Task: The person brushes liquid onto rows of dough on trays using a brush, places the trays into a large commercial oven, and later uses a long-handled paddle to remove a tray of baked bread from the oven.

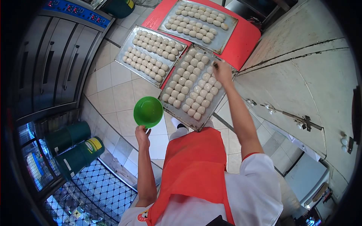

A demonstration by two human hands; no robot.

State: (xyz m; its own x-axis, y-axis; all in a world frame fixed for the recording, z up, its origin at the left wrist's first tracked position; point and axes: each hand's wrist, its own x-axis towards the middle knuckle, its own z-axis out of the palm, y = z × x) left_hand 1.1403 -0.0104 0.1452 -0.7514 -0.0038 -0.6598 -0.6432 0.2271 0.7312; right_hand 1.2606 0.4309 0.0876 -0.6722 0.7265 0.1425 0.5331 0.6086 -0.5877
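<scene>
Red apron [198, 162], left grip [142, 135] holding green bowl [139, 107] beside tray's edge [181, 114], right grip [223, 72] clasping dark object [215, 65]

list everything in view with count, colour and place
Baking trays: 3, grey, upper middle
Dough balls: many, pale, on trays
Bowl: 1, green, left of centre
Small object: 1, dark, kind unclear, at nearest tray
Table: 1, red, beneath trays
Steel unit: 1, grey, left
Bins: 3, dark green, two left, one top
Cabinet: 1, off-white, right
Grille: 1, black, lower left
Floor tiles: many, white and beige, centre
Apron: 1, red, lower middle
Shirt: 1, white, bottom
Left hand: 1, bare, holding bowl
Right hand: 1, bare, holding object
</scene>
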